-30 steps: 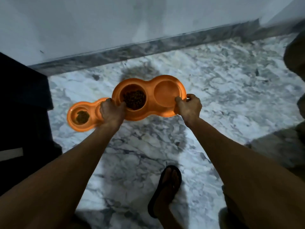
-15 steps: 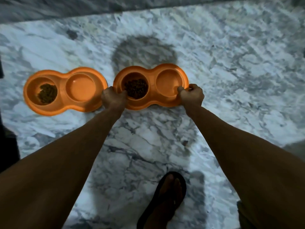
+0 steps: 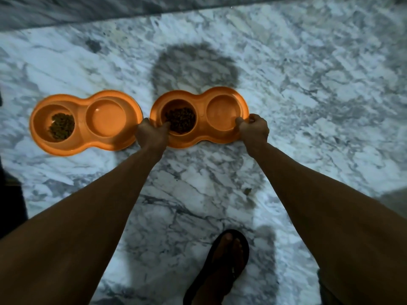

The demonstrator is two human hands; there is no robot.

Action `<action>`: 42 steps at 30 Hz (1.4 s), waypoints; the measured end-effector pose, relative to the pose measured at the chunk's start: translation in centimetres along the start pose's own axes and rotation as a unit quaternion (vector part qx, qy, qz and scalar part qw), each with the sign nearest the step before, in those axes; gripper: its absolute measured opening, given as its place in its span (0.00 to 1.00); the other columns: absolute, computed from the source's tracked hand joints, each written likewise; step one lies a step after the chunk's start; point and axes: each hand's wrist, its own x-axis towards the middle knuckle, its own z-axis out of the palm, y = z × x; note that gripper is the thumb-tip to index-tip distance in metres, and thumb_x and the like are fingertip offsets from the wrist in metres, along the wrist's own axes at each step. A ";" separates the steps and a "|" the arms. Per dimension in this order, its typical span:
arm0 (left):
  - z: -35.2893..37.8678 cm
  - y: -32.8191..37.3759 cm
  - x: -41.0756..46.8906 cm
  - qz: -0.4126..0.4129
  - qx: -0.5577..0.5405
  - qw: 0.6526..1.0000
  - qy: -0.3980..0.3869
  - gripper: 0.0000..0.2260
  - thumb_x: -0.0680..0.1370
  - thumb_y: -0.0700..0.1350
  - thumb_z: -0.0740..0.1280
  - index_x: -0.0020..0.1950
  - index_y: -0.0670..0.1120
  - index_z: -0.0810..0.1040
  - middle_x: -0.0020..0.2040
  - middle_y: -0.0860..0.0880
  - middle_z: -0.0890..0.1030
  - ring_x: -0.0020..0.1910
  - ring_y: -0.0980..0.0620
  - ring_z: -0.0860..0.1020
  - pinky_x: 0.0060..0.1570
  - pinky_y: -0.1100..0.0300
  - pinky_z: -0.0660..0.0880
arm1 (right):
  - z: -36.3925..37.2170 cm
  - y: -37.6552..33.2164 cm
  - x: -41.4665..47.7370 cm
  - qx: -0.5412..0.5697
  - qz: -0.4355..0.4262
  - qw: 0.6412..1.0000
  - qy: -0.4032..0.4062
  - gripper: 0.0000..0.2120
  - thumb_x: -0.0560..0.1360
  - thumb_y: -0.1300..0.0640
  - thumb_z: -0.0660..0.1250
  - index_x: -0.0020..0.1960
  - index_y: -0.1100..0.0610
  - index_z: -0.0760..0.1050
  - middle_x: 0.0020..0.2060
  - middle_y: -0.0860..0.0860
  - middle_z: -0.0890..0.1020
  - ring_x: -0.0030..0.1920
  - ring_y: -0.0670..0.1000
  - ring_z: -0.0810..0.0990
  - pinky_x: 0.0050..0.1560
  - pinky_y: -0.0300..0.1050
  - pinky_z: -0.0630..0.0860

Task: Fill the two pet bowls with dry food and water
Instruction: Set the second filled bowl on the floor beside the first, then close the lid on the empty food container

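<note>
While both arms reach down, the left hand point(image 3: 150, 135) grips the near left edge of the right orange double bowl point(image 3: 200, 137), with its thumb poking over the rim toward the dry food point(image 3: 180, 122) in that bowl's left cup. The right hand point(image 3: 254, 130) is curled tight around the right end of the same bowl, thumb on the rim of the right cup point(image 3: 223, 112). That cup looks smooth and orange inside; I cannot tell if there is water in it.

Just beside it on the left sits the other orange double bowl point(image 3: 82, 145). Their ends almost touch, and the left hand covers the spot between them. This one has a small pile of brown bits point(image 3: 61, 126) in its left cup, and its right cup point(image 3: 106, 117) looks bare and shiny.

Both bowls lie in a row on the white and grey marble floor point(image 3: 308, 106). A round dark shadow point(image 3: 195, 69) falls on the floor behind the held bowl. Near the bottom, a foot in a black sandal point(image 3: 222, 267) stands between the arms. Something dark point(image 3: 11, 205) fills the left edge, but it is too dim to make out.
</note>
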 end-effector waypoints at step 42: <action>-77.1 27.5 -48.0 0.126 -0.124 0.961 0.213 0.21 0.78 0.53 0.67 0.64 0.39 0.79 0.63 0.39 0.79 0.64 0.41 0.76 0.63 0.53 0.71 | -17.6 -47.6 -77.2 0.013 -0.322 0.935 -0.148 0.08 0.75 0.58 0.65 0.49 0.59 0.82 0.45 0.53 0.83 0.48 0.54 0.79 0.47 0.41 0.69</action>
